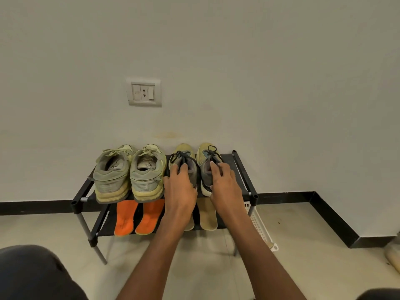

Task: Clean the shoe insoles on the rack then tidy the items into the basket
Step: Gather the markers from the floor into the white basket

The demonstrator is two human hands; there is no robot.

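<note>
A black two-tier shoe rack (244,169) stands against the wall. On its top shelf sit a pale green pair of sneakers (129,176) at the left and a yellow-grey pair with black laces at the right. My left hand (179,187) grips the heel of the left yellow-grey shoe (184,156). My right hand (223,180) grips the heel of the right one (205,154). On the lower shelf lie two orange insoles (138,217) at the left and two tan insoles (208,215) at the right, one mostly hidden behind my left wrist.
A white plastic basket (262,230) lies on the tiled floor behind the rack's right leg, partly hidden. A wall socket (144,92) is above the rack. Black skirting runs along the wall. My knees show at the bottom corners.
</note>
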